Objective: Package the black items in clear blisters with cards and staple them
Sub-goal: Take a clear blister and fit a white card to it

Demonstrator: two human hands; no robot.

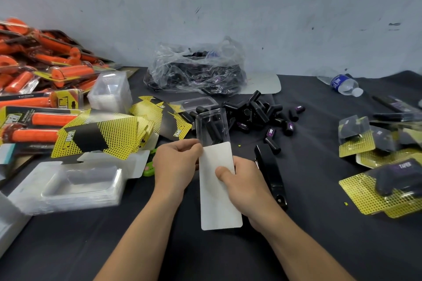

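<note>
Above the dark table (91, 246), the left hand (175, 162) pinches the near end of a clear blister (225, 121) with black cylinders (213, 129) inside. The right hand (242, 180) grips a blank white card (219, 203), thumb on top, its far end at the blister's mouth.

My dark bench (319, 223) holds loose black items (255, 109), yellow cards (109, 134), stacked clear blisters (75, 187), a black stapler (269, 173), a plastic bag (196, 70) and a water bottle (344, 84).

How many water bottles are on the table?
1. The water bottle lies on its side at the far right of the table. The piles of clutter could hide others.
</note>
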